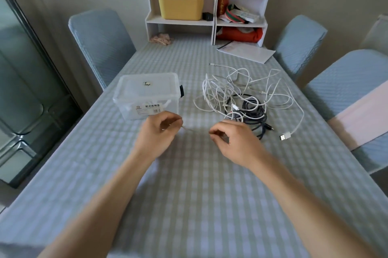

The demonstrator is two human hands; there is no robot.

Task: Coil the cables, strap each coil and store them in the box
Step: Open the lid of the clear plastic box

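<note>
Both hands, left (159,131) and right (228,138), pinched a thin pale strap (189,129); the narrow grip risked dropping it; the tangled white and dark cables (241,98) could snag.

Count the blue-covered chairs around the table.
3: one chair at the table's far left, one at the far right, one nearer on the right. More may be outside the view.

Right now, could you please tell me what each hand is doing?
Left hand: pinching a thin, blurred strand.
Right hand: fingers curled; contents cannot be told.

Tangled white and dark cables (243,98) beside lidded clear box (147,96) — uncoiled.
</note>
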